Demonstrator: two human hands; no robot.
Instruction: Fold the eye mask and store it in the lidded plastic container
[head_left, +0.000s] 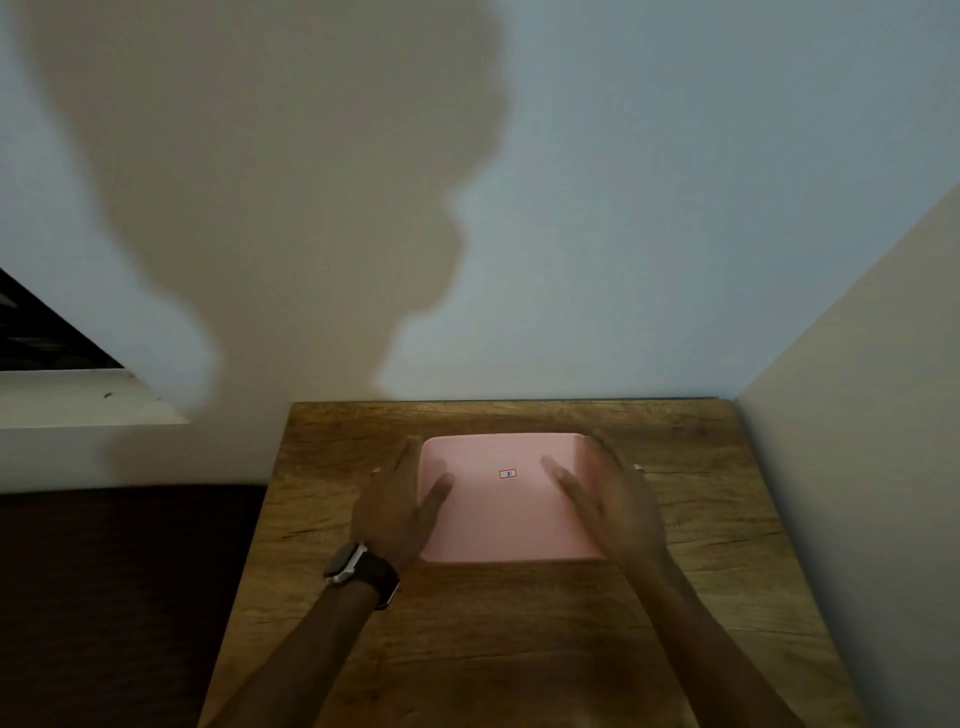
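A pink plastic container with its pink lid on rests on the wooden table, toward the far edge. A small red-framed sticker sits on the lid. My left hand clasps the container's left side, thumb lying on the lid. My right hand grips the right side, thumb also on top. The right hand is slightly blurred. No eye mask is visible anywhere; the lid hides the inside of the container.
A pale wall stands just behind the table's far edge, and another wall runs close along its right side. Left of the table lies a dark surface. A white ledge sits at the left. A watch is on my left wrist.
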